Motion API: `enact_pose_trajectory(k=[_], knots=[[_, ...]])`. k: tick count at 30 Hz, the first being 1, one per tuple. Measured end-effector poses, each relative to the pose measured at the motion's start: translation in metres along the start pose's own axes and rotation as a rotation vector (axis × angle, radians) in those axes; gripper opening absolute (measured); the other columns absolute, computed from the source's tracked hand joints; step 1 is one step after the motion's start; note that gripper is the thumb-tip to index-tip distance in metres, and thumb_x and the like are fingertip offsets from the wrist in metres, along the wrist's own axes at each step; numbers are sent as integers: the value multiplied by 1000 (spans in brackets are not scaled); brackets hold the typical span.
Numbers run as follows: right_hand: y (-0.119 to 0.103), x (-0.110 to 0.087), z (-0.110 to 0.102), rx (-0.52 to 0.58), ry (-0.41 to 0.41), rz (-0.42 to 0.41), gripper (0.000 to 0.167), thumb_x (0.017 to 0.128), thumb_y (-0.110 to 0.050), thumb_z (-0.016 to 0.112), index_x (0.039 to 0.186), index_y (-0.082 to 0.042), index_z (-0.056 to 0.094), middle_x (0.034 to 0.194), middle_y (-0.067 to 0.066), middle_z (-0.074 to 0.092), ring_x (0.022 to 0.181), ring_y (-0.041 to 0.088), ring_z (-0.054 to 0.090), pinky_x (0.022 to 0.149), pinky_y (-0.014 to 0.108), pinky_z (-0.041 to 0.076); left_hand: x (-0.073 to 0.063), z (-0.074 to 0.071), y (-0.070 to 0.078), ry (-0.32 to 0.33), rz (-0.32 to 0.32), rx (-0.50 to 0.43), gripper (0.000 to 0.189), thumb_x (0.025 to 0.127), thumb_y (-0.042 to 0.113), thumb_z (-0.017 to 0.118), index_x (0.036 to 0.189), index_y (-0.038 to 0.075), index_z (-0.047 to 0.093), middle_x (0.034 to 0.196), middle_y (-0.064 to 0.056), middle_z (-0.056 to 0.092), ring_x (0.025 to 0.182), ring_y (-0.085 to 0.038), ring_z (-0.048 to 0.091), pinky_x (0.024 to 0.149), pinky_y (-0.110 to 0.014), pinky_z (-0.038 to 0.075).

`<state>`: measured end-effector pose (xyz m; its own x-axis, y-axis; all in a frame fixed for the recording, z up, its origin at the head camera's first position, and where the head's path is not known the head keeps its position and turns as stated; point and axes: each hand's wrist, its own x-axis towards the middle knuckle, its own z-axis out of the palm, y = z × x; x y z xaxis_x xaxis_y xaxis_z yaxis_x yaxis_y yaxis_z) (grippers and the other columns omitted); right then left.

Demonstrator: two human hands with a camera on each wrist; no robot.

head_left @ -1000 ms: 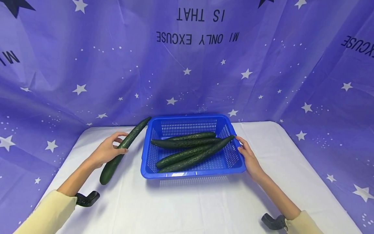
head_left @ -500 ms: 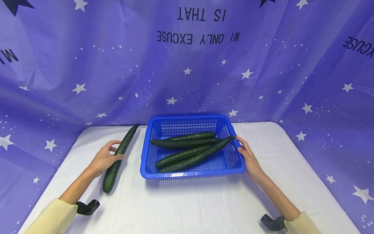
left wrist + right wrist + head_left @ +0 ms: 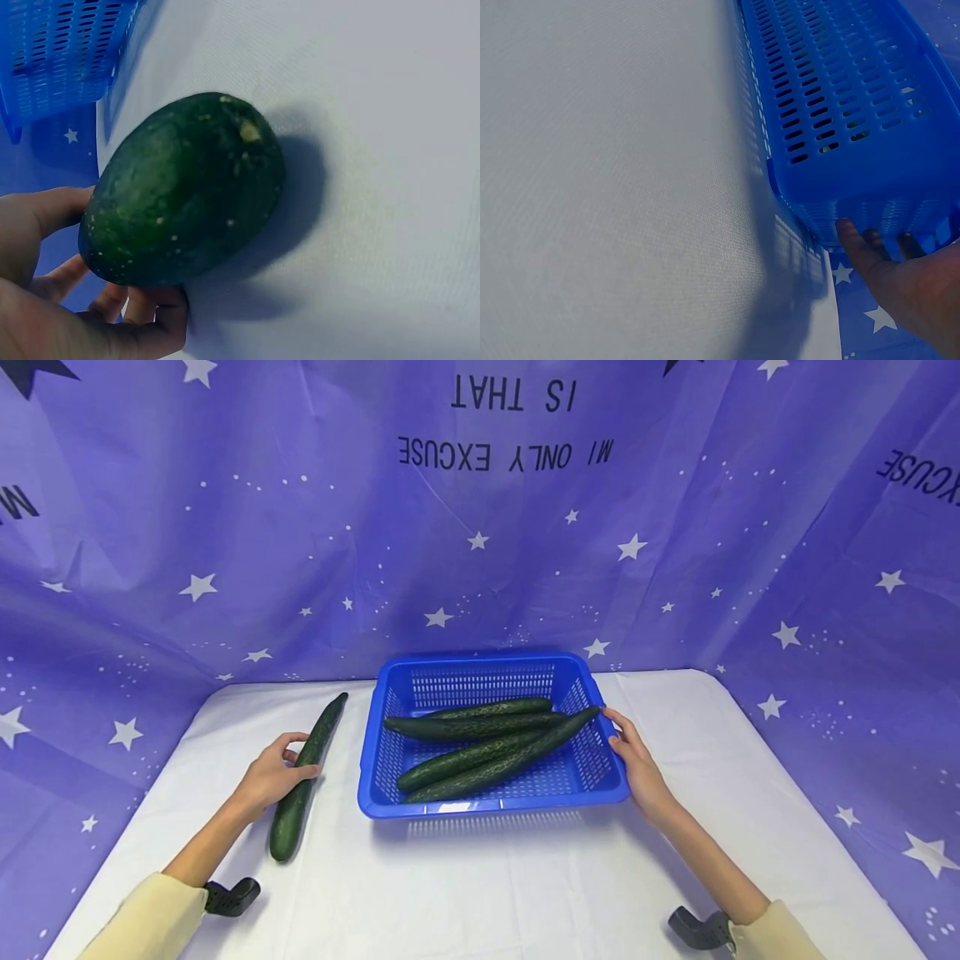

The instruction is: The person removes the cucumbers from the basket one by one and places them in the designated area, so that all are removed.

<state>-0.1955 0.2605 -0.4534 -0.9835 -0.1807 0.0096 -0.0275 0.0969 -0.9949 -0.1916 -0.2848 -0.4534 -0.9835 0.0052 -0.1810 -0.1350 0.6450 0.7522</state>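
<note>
My left hand [image 3: 273,777] holds a dark green cucumber [image 3: 309,777] around its middle, thumb on the near side and fingers behind. The cucumber slants away from me, left of a blue perforated basket [image 3: 491,807]. In the left wrist view its blunt end [image 3: 187,187] faces the camera and casts a shadow on the white cloth. My right hand [image 3: 641,772] rests at the basket's right end; in the right wrist view its fingertips [image 3: 845,229] touch the outer wall below the rim. Several cucumbers [image 3: 498,768] lie inside the basket, one with its tip up on the right rim.
A white cloth [image 3: 480,893] covers the table. Purple fabric [image 3: 480,568] with stars and upside-down lettering hangs behind and at both sides. Dark wrist devices [image 3: 232,897] sit at the cuffs of both pale yellow sleeves.
My left hand has drawn the cucumber left and toward me, away from the basket, and lower to the table. The right hand and basket have stayed in place.
</note>
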Motion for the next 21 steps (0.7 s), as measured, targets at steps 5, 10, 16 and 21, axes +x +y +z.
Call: enact_pose_trajectory(k=[5,10,16,21], knots=[[-1,0,0,-10,-1,2,51,110,-26,29,159,-14,19,152,21,24,122,35,39,88,25,46,0,1,2,-1,-11,21,69,95,22,69,149,-1,32,121,-30,46,97,-39,56,72,-43,50],[-1,0,0,-18,0,0,51,110,-26,29,159,-15,18,155,19,21,125,35,36,90,22,43,1,2,3,3,-24,35,69,94,22,69,148,-1,33,123,-33,46,101,-43,55,76,-48,50],[0,0,0,-21,5,-1,51,110,-24,29,159,-15,19,157,17,19,127,34,34,91,22,41,1,1,2,8,-33,34,69,94,22,69,148,-2,33,125,-35,46,106,-46,53,79,-51,50],[-2,0,0,-11,3,2,51,110,-24,29,159,-14,18,156,19,21,126,35,37,90,23,43,1,1,2,-4,-35,31,70,95,23,68,149,-2,31,128,-36,44,109,-49,51,82,-53,49]])
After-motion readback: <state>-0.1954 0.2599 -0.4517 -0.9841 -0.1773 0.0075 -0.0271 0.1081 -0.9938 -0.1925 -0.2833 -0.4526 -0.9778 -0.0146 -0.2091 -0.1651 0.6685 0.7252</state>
